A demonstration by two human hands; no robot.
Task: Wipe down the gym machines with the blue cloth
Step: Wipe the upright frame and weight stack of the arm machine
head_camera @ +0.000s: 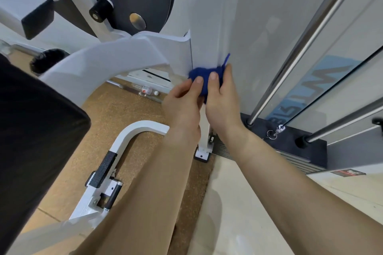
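A bunched dark blue cloth lies against the white upright post of a gym machine, at the corner where a white arm joins it. My left hand grips the cloth's lower left part with curled fingers. My right hand holds its right side, thumb across the front. A thin strip of cloth sticks up above my right hand. Much of the cloth is hidden behind my fingers.
Chrome guide rods and a black weight stack stand to the right. A black padded seat fills the left. Below are a white curved frame, brown cork flooring and a small bottle.
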